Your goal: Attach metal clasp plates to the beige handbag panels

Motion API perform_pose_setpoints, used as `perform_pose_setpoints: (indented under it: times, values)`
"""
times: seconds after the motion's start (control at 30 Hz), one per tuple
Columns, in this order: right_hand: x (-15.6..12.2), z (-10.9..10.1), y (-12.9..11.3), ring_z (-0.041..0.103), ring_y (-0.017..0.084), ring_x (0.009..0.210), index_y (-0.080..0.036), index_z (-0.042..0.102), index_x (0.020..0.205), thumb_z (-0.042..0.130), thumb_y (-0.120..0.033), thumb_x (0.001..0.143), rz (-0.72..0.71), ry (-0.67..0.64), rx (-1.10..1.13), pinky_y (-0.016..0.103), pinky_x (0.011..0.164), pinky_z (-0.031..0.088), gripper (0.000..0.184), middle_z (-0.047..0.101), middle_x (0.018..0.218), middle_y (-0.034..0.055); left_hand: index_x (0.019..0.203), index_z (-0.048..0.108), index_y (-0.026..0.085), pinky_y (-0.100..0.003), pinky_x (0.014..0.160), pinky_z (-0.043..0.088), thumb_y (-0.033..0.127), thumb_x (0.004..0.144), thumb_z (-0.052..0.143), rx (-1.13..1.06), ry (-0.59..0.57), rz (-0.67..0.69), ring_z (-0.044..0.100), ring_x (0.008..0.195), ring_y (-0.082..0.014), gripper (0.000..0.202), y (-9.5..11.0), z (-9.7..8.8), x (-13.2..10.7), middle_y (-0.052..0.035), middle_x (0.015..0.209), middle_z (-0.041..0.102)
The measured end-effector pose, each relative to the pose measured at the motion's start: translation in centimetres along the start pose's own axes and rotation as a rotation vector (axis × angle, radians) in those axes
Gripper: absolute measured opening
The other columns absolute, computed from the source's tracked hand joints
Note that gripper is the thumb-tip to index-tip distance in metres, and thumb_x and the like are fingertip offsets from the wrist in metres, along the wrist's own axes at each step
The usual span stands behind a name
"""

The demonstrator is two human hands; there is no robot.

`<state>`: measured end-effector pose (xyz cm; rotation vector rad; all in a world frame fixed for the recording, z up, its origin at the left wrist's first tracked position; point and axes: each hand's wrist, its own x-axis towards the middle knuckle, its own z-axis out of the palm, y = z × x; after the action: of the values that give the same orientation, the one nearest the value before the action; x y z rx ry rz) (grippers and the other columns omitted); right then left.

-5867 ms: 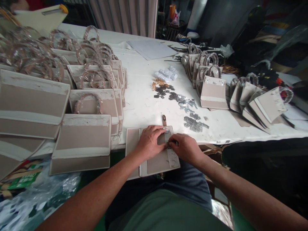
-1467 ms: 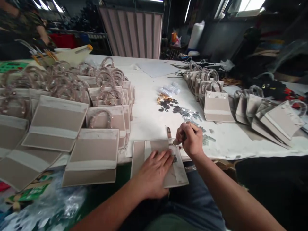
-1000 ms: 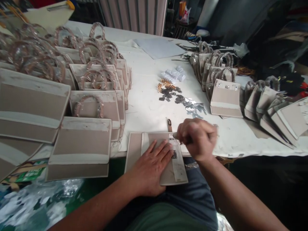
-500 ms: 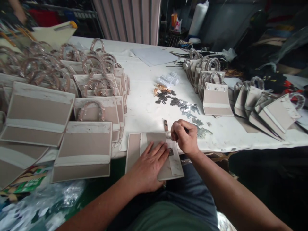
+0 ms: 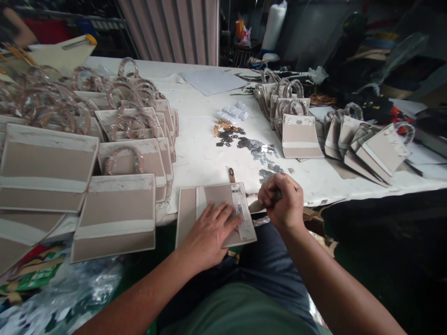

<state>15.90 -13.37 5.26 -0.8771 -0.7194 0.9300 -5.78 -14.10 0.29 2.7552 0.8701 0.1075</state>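
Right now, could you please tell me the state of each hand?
Left hand: open, flat on the beige bag panel.
Right hand: closed around a small tool, type unclear.

A white-covered worktable point(image 5: 195, 160) carries rows of beige handbags point(image 5: 120, 216) on both sides. Between them lie scattered metal clasps point(image 5: 256, 146), gold fittings point(image 5: 222, 125), small white packets point(image 5: 232, 111) and a pale paper sheet point(image 5: 211, 80).

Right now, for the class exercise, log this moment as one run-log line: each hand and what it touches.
left hand: flat on open beige bag panel | right hand: gripping small pale-tipped tool | on panel: metal plate
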Motion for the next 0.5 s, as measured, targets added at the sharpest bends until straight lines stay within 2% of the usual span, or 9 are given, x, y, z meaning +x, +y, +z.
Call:
perform_pose_setpoints:
  times: [0.17,0.33,0.5]
  values:
    - [1.0,0.4,2.4,0.041,0.008,0.039,-0.022,0.049,0.061,0.072,-0.036,0.091,0.026,0.001,-0.012,0.023,0.040,0.037,0.040,0.043,0.051,-0.0070,0.157,0.048,0.025,-0.059,0.133,0.015,0.053,0.094,0.068,-0.012,-0.016,-0.022,0.034,0.155,-0.0355,0.072,0.5,-0.6,0.6,-0.0121,0.164,0.047]
    - [1.0,-0.7,4.1,0.041,0.009,0.039,-0.022,0.051,0.063,0.073,-0.039,0.093,0.038,-0.039,-0.065,0.024,0.040,0.036,0.041,0.045,0.052,-0.0067,0.162,0.041,0.022,-0.060,0.133,0.011,0.040,0.094,0.066,0.018,-0.049,-0.011,0.028,0.159,-0.0357,0.074,0.5,-0.4,0.9,-0.0141,0.170,0.038]
    - [0.7,-1.1,4.3,0.043,0.010,0.040,-0.022,0.054,0.064,0.073,-0.041,0.094,0.029,-0.098,-0.109,0.025,0.040,0.035,0.040,0.046,0.053,-0.0058,0.163,0.039,0.020,-0.061,0.133,0.006,0.044,0.099,0.059,0.021,-0.060,-0.005,0.026,0.161,-0.0359,0.071,0.3,0.1,0.9,-0.0162,0.173,0.035]
